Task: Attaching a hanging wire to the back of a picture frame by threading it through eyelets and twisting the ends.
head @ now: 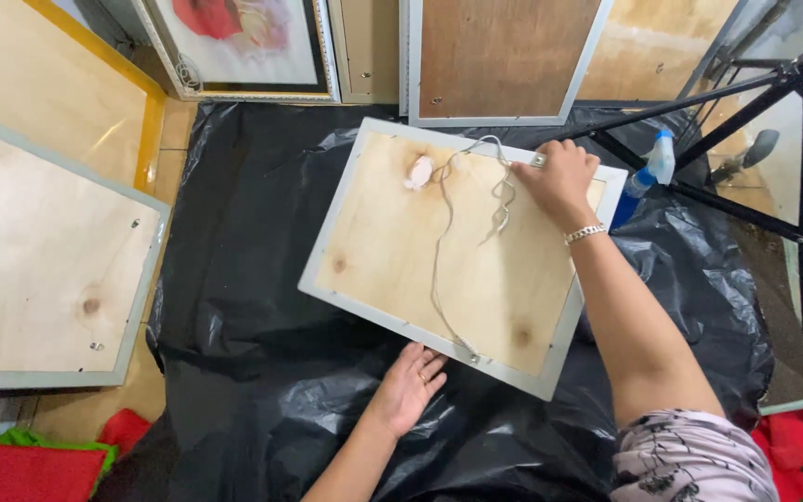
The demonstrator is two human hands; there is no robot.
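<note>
We see black plastic sheeting (262, 279) under a face-down picture frame (462, 251) at centre; at two o'clock our right hand (561, 177) pinches its white hanging cord (443, 232); at six o'clock our left hand (409, 386) rests open, fingertips touching the frame's edge

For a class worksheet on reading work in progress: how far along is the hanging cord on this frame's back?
Done: cord looks fixed at the near edge of the frame. In hand: right hand presses its other end at the far edge; left hand steadies the near edge. Left: loose slack.
</note>
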